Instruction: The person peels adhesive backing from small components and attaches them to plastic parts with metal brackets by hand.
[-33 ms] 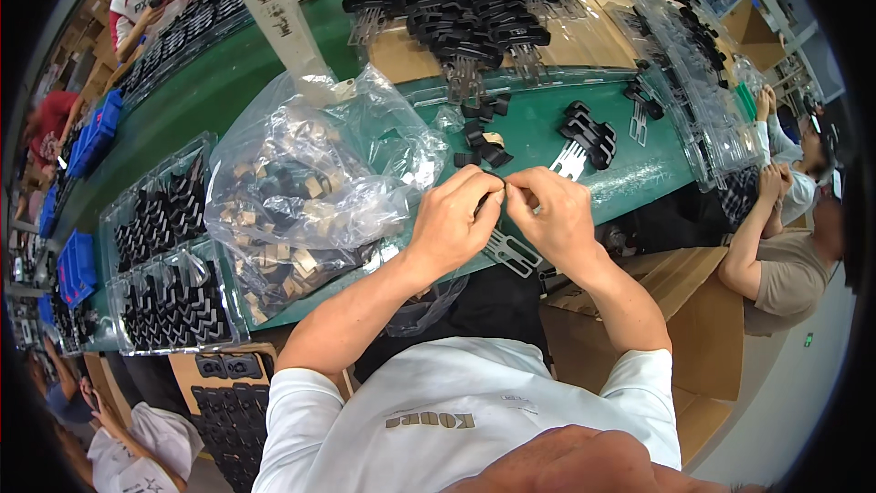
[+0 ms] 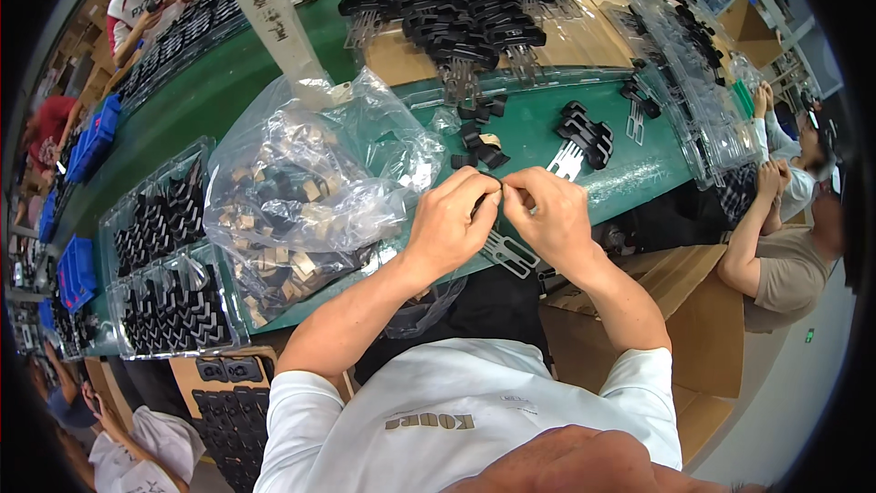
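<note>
Over the near edge of the green table, my left hand [image 2: 453, 219] is closed, with a bit of black showing between its fingers. A slotted metal plate [image 2: 511, 254] sticks out below them and seems to belong to the black part held there. My right hand [image 2: 550, 215] is closed too, thumb and forefinger pinched against the left fingertips; what they grip is hidden. Just beyond lie several small black foam-like pieces [image 2: 479, 141], one with a tan face. To their right rests a group of black clips with slotted metal plates [image 2: 586, 134].
A clear plastic bag [image 2: 306, 192] full of tan-and-black pieces stands at left, beside clear trays [image 2: 178, 310] of black parts. Black clips [image 2: 474, 14] are heaped on cardboard at the back. An open carton [image 2: 689, 292] sits by my right arm. Other people work around the tables.
Both hands stay pinched together in nearly the same spot. The whole view has shifted very slightly; nothing else has visibly changed.
</note>
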`<action>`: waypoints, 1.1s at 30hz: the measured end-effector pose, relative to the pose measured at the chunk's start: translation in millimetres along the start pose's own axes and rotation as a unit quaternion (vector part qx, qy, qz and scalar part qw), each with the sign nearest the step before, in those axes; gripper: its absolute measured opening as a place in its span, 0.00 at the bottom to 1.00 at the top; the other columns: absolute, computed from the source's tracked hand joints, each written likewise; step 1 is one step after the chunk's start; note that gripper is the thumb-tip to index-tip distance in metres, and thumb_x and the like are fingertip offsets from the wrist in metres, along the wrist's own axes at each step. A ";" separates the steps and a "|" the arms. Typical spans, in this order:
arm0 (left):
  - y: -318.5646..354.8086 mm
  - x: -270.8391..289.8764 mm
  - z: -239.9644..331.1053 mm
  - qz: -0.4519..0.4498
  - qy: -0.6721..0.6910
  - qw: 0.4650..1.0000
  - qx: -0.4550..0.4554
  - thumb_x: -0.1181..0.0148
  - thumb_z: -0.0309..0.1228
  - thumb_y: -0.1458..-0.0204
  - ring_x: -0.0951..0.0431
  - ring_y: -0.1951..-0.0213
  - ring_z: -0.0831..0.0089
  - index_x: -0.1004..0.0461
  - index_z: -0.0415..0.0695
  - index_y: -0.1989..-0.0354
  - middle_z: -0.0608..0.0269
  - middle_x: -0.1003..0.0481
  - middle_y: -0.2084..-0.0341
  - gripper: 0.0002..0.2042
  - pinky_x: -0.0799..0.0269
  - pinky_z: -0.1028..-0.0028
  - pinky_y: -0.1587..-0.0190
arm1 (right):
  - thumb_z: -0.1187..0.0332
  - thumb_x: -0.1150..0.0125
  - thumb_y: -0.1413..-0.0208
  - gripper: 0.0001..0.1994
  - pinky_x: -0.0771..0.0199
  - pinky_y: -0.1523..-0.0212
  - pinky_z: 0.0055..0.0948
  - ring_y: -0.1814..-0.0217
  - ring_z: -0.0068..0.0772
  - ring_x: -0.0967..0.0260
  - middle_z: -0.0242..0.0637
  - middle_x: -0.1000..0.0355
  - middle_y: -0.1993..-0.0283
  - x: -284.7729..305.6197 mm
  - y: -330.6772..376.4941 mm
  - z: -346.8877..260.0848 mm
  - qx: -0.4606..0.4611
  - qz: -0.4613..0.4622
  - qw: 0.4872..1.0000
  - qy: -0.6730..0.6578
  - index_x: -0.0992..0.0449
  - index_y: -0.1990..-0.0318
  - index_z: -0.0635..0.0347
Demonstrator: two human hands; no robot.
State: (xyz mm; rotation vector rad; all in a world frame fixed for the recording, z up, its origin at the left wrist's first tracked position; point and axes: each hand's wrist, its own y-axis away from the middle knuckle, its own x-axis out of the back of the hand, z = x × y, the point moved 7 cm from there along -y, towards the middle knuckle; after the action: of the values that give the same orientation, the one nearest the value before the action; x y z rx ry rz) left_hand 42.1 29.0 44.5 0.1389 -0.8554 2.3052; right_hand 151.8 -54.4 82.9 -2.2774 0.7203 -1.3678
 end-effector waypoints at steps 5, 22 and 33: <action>-3.8 -1.4 -6.2 -0.028 0.032 0.998 0.044 0.40 0.22 0.44 0.31 0.75 0.73 0.22 0.39 0.64 0.64 0.25 0.72 0.02 0.35 0.74 0.71 | 0.80 0.34 0.49 0.04 0.32 0.77 0.24 0.77 0.23 0.32 0.34 0.23 0.73 -2.3 1.9 17.0 -0.060 0.006 0.998 -0.029 0.20 0.66 0.65; -6.0 12.0 -32.0 0.019 0.245 0.938 0.244 0.41 0.28 0.38 0.29 0.75 0.79 0.22 0.38 0.62 0.66 0.25 0.77 0.06 0.32 0.79 0.70 | 0.79 0.40 0.46 0.05 0.34 0.73 0.24 0.76 0.25 0.36 0.32 0.26 0.73 3.3 86.4 16.4 -0.257 -0.030 0.953 -0.156 0.23 0.62 0.63; -3.8 1.1 -36.8 0.011 0.245 0.940 0.238 0.39 0.28 0.42 0.30 0.77 0.79 0.22 0.37 0.66 0.65 0.24 0.77 0.06 0.33 0.77 0.74 | 0.79 0.36 0.48 0.08 0.28 0.72 0.33 0.75 0.39 0.28 0.38 0.24 0.69 -119.0 161.4 -28.6 -0.062 -0.188 0.976 -0.088 0.21 0.61 0.61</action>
State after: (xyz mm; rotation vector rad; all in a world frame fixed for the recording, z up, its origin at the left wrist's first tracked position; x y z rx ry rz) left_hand 48.2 54.3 18.2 -0.2326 -0.0426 2.3698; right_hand 42.7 -112.2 -77.7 -2.6946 0.3353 -1.2792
